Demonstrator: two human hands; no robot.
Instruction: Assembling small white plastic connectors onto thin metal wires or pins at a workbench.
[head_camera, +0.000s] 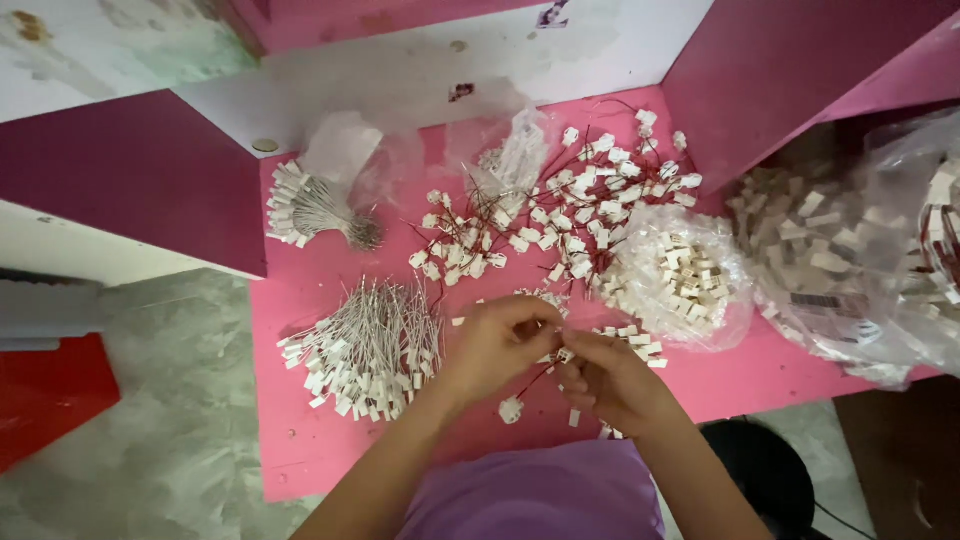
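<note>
Over the front of the pink table (300, 450), my left hand (495, 345) and my right hand (610, 380) meet, pinching a thin red wire with a small white connector (566, 355) between the fingertips. A second white connector (511, 409) hangs from the wire's lower end below my left hand. A few loose white connectors (635, 340) lie just beyond my right hand.
A loose heap of white-wired connectors (365, 350) lies left of my hands, and a tied bundle (310, 208) sits farther back. Red-wired connectors (560, 215) sprawl at the centre back. Clear bags of white connectors (680, 275) (850, 260) stand right. Magenta panels (130, 180) flank the table.
</note>
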